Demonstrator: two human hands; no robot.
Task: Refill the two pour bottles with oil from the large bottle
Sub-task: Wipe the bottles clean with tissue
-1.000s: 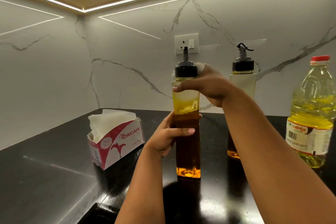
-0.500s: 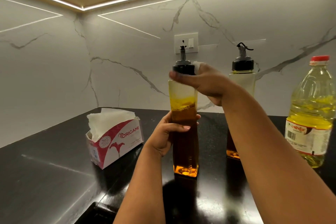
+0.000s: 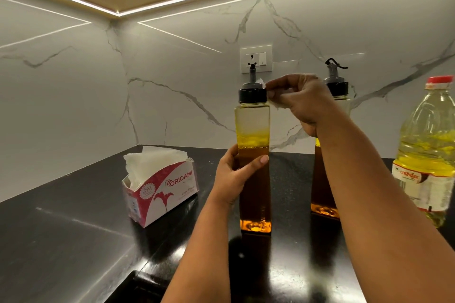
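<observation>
A tall square pour bottle [image 3: 253, 130] with a black cap and grey spout stands on the black counter, filled with oil to about two thirds. My left hand [image 3: 234, 174] grips its middle. My right hand [image 3: 300, 101] holds a crumpled white tissue [image 3: 270, 101] against the right side of the cap. The second pour bottle [image 3: 336, 88] stands behind my right forearm, mostly hidden. The large oil bottle [image 3: 428, 152], with a red cap and partly full of yellow oil, stands at the right edge.
An open red and white tissue box [image 3: 162, 187] sits to the left on the black counter [image 3: 61, 241]. A wall socket [image 3: 256, 59] is on the marble backsplash behind the bottles. The walls meet in a corner at the back left.
My right hand has slid off the front of the bottle's shoulder to the right side of the cap, with the tissue. My left hand keeps its grip on the bottle.
</observation>
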